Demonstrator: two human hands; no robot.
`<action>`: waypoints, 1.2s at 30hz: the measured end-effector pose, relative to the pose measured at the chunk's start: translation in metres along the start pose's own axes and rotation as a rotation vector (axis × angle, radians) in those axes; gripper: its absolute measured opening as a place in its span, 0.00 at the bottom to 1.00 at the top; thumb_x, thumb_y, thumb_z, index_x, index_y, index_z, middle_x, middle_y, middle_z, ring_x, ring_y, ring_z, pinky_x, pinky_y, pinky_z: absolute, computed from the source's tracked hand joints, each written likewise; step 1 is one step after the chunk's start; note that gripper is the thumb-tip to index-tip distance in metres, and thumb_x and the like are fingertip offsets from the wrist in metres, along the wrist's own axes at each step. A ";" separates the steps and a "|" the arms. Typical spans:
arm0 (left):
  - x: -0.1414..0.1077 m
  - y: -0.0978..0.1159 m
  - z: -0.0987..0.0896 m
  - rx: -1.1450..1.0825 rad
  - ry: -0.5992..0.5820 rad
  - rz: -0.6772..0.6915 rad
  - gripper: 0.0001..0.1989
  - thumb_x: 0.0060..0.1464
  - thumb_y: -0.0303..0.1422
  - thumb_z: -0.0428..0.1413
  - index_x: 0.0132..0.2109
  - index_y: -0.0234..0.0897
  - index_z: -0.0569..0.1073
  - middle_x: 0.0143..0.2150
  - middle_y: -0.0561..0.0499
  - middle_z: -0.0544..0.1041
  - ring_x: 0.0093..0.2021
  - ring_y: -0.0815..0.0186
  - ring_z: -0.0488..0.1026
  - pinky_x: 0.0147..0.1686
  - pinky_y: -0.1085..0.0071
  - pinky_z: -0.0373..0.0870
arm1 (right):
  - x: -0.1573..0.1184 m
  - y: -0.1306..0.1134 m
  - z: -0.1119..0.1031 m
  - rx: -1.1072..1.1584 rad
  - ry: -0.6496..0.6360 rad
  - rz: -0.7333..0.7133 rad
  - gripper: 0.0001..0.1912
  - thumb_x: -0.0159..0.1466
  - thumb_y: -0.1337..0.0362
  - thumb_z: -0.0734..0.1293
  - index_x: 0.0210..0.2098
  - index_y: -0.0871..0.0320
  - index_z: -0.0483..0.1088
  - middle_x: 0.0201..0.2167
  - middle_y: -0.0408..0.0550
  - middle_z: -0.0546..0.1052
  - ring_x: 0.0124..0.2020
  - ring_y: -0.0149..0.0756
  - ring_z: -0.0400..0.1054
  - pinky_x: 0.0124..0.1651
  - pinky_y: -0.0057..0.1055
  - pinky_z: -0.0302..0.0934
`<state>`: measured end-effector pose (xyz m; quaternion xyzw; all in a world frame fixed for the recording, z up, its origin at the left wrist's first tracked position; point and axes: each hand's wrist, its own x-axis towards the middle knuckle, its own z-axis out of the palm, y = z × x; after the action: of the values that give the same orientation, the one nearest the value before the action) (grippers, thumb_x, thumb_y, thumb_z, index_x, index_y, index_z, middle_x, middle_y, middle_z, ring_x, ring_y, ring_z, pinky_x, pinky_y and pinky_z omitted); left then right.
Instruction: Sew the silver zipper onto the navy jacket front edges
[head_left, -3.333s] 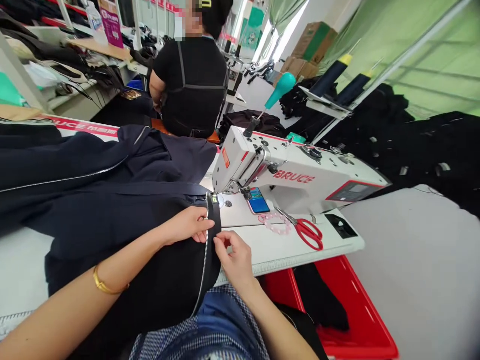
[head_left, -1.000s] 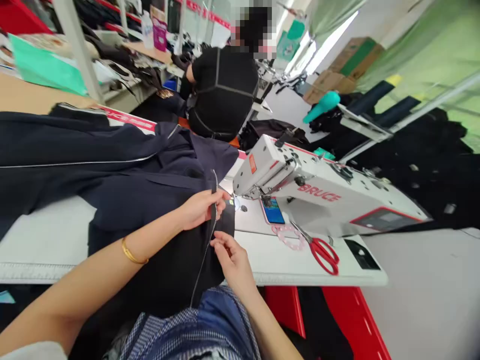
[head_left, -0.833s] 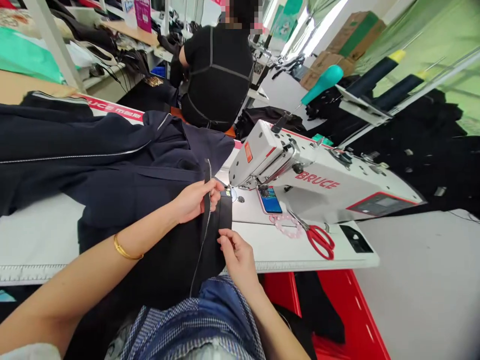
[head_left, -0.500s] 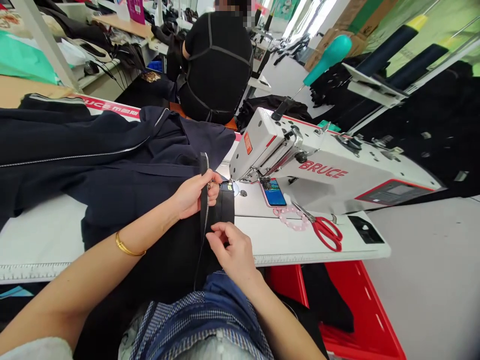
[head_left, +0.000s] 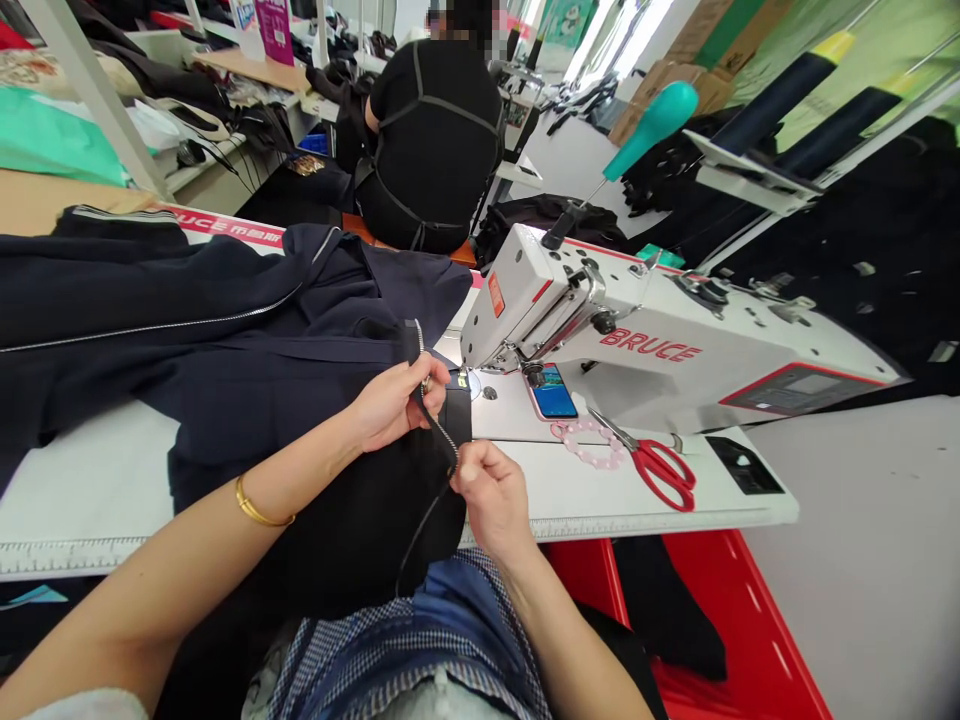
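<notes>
A black zipper with silver teeth (head_left: 442, 432) runs between my two hands. My left hand (head_left: 397, 400) is closed around its upper part, close to the needle area of the white sewing machine (head_left: 637, 340). Lower down and to the right, my right hand (head_left: 495, 495) pinches the same zipper between thumb and fingers. Below that grip a thin dark strand or tape end hangs over the black fabric (head_left: 360, 520). Under my hands the dark garment (head_left: 247, 380) spreads across the table to the left, a second silver zipper along it.
Right of the needle lie a phone (head_left: 553, 392), a pink beaded bracelet (head_left: 592, 445) and red-handled scissors (head_left: 664, 472). A red bin (head_left: 757, 620) with dark cloth stands below the table edge. Beyond the table a person in black (head_left: 442, 140) sits facing away.
My right hand has moved from beside the zipper to gripping it, and now draws it slantwise down to the right. My left hand keeps its hold. The whole view has shifted slightly.
</notes>
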<state>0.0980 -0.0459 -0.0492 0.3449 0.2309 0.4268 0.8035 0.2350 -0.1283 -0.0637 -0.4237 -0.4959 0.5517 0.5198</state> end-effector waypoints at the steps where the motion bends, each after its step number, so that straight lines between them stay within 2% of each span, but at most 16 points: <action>1: 0.000 0.000 0.000 -0.001 -0.005 0.000 0.15 0.56 0.43 0.49 0.32 0.34 0.66 0.19 0.56 0.60 0.19 0.75 0.58 0.19 0.79 0.59 | -0.002 -0.003 -0.005 0.111 0.006 -0.013 0.14 0.55 0.60 0.65 0.20 0.56 0.57 0.15 0.34 0.55 0.18 0.24 0.46 0.22 0.24 0.44; 4: 0.002 0.002 -0.001 -0.056 0.055 0.070 0.15 0.56 0.43 0.49 0.31 0.35 0.65 0.17 0.59 0.55 0.16 0.77 0.52 0.15 0.82 0.53 | -0.011 -0.015 -0.024 0.309 -0.038 -0.030 0.17 0.55 0.59 0.66 0.19 0.56 0.53 0.14 0.33 0.51 0.15 0.23 0.41 0.21 0.24 0.43; 6: 0.004 0.005 -0.003 -0.097 0.106 0.141 0.15 0.56 0.43 0.49 0.30 0.35 0.64 0.17 0.60 0.53 0.15 0.78 0.49 0.14 0.82 0.50 | -0.017 -0.022 -0.035 0.272 -0.089 -0.042 0.18 0.55 0.58 0.65 0.19 0.56 0.52 0.14 0.33 0.50 0.15 0.23 0.40 0.20 0.24 0.42; 8: 0.005 0.006 -0.004 -0.108 0.099 0.167 0.14 0.56 0.43 0.49 0.31 0.36 0.64 0.17 0.60 0.53 0.14 0.77 0.49 0.13 0.82 0.50 | -0.019 -0.025 -0.041 0.039 -0.130 -0.045 0.16 0.56 0.58 0.64 0.19 0.56 0.54 0.14 0.34 0.53 0.15 0.24 0.44 0.20 0.24 0.44; 10: 0.005 0.006 -0.004 -0.095 0.068 0.149 0.14 0.56 0.43 0.50 0.31 0.36 0.65 0.17 0.60 0.55 0.15 0.77 0.50 0.14 0.81 0.52 | -0.016 -0.025 -0.037 -0.331 -0.134 -0.071 0.13 0.57 0.62 0.62 0.20 0.56 0.56 0.15 0.36 0.56 0.17 0.25 0.48 0.21 0.24 0.46; 12: 0.005 0.005 -0.004 -0.089 0.060 0.131 0.14 0.55 0.43 0.50 0.32 0.35 0.65 0.17 0.59 0.56 0.15 0.77 0.51 0.14 0.81 0.52 | -0.007 -0.023 -0.024 -0.685 -0.111 -0.186 0.10 0.58 0.66 0.60 0.21 0.57 0.59 0.16 0.37 0.59 0.19 0.26 0.53 0.23 0.25 0.49; 14: 0.005 0.003 -0.002 -0.100 0.071 0.135 0.14 0.55 0.43 0.51 0.32 0.35 0.65 0.17 0.59 0.56 0.15 0.77 0.52 0.14 0.81 0.53 | 0.006 -0.019 -0.008 -0.905 -0.083 -0.378 0.08 0.60 0.68 0.59 0.24 0.57 0.62 0.19 0.40 0.64 0.21 0.27 0.57 0.26 0.26 0.52; 17: 0.004 0.003 0.000 -0.116 0.095 0.150 0.16 0.54 0.45 0.50 0.32 0.36 0.65 0.17 0.59 0.56 0.15 0.77 0.53 0.14 0.81 0.53 | 0.026 -0.014 0.011 -1.055 -0.067 -0.605 0.06 0.63 0.67 0.58 0.33 0.59 0.65 0.27 0.45 0.71 0.26 0.29 0.63 0.31 0.28 0.56; 20: 0.003 0.004 0.001 -0.103 0.138 0.162 0.18 0.54 0.47 0.50 0.31 0.35 0.65 0.17 0.58 0.57 0.16 0.76 0.55 0.16 0.81 0.55 | 0.039 -0.010 0.018 -1.167 -0.047 -0.735 0.07 0.65 0.66 0.57 0.38 0.59 0.66 0.32 0.48 0.74 0.30 0.31 0.66 0.34 0.29 0.57; 23: 0.003 0.004 0.001 -0.081 0.168 0.185 0.18 0.54 0.46 0.49 0.31 0.34 0.65 0.18 0.58 0.58 0.17 0.76 0.56 0.17 0.82 0.56 | 0.045 -0.009 0.020 -1.291 -0.013 -0.832 0.07 0.65 0.66 0.58 0.38 0.58 0.67 0.30 0.46 0.74 0.29 0.32 0.65 0.33 0.30 0.56; 25: 0.004 0.003 0.000 -0.080 0.175 0.192 0.17 0.55 0.46 0.49 0.31 0.34 0.65 0.18 0.58 0.58 0.18 0.76 0.56 0.18 0.82 0.57 | 0.046 -0.009 0.022 -1.353 0.000 -0.846 0.08 0.65 0.68 0.57 0.35 0.57 0.68 0.29 0.45 0.73 0.28 0.32 0.65 0.32 0.30 0.54; 28: 0.004 0.003 -0.001 -0.073 0.191 0.185 0.17 0.55 0.45 0.49 0.31 0.34 0.66 0.18 0.57 0.59 0.18 0.76 0.56 0.19 0.82 0.58 | 0.047 -0.008 0.022 -1.336 -0.004 -0.797 0.11 0.65 0.68 0.55 0.32 0.57 0.66 0.29 0.47 0.71 0.31 0.33 0.64 0.32 0.30 0.54; 30: 0.003 0.003 0.001 -0.073 0.179 0.189 0.17 0.56 0.45 0.48 0.31 0.34 0.66 0.18 0.57 0.59 0.19 0.76 0.57 0.19 0.81 0.58 | 0.045 -0.008 0.018 -1.214 -0.006 -0.753 0.10 0.66 0.67 0.54 0.32 0.58 0.64 0.29 0.48 0.69 0.32 0.34 0.63 0.32 0.30 0.56; 36: -0.007 -0.009 0.016 -0.038 0.002 0.116 0.17 0.55 0.45 0.50 0.29 0.35 0.65 0.18 0.57 0.60 0.19 0.75 0.59 0.22 0.78 0.62 | 0.018 -0.001 0.002 -0.825 0.042 -0.647 0.06 0.64 0.70 0.53 0.33 0.56 0.58 0.28 0.44 0.62 0.30 0.32 0.59 0.31 0.29 0.55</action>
<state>0.1094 -0.0605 -0.0448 0.3421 0.2032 0.4775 0.7834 0.2312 -0.1103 -0.0612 -0.4294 -0.7669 0.1134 0.4632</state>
